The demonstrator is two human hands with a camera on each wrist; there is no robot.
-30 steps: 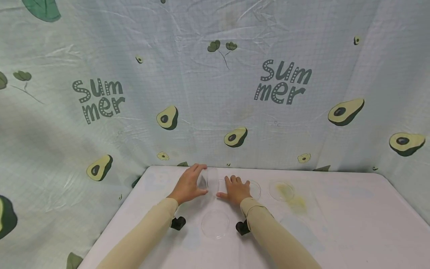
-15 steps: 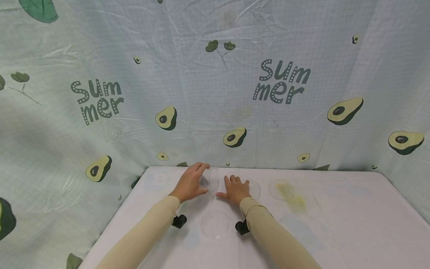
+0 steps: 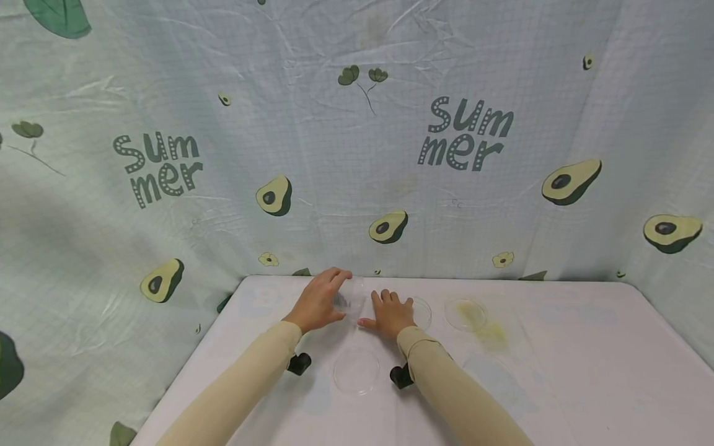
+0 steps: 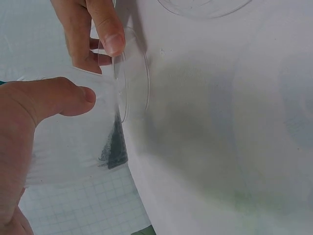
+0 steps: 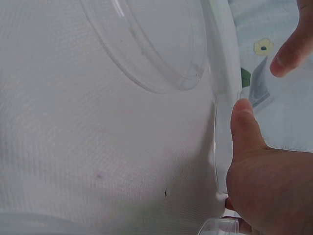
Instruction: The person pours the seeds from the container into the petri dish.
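Observation:
My left hand (image 3: 318,303) grips a clear plastic container (image 3: 351,294) lying on its side near the table's far edge. A dark grey patch shows on or through the wall of the container (image 4: 73,142). Facing its right end, my right hand (image 3: 392,314) has its fingers spread and its thumb low. Between that thumb and the fingers is a clear round lid (image 4: 137,81), against or close to the container's end; the exact contact is hard to make out through the plastic. The right wrist view shows the right thumb (image 5: 244,125) along a clear edge.
Clear round dish-like pieces lie on the white table (image 3: 580,359): one piece (image 3: 357,370) nearer me, another piece (image 3: 428,314) right of my right hand, and a third piece (image 3: 465,314) by a yellow stain. A printed curtain (image 3: 312,124) hangs behind the far edge.
My left hand has shifted slightly to the right with the clear container, towards the right hand. The right hand stays almost where it was. The head view has drifted a little.

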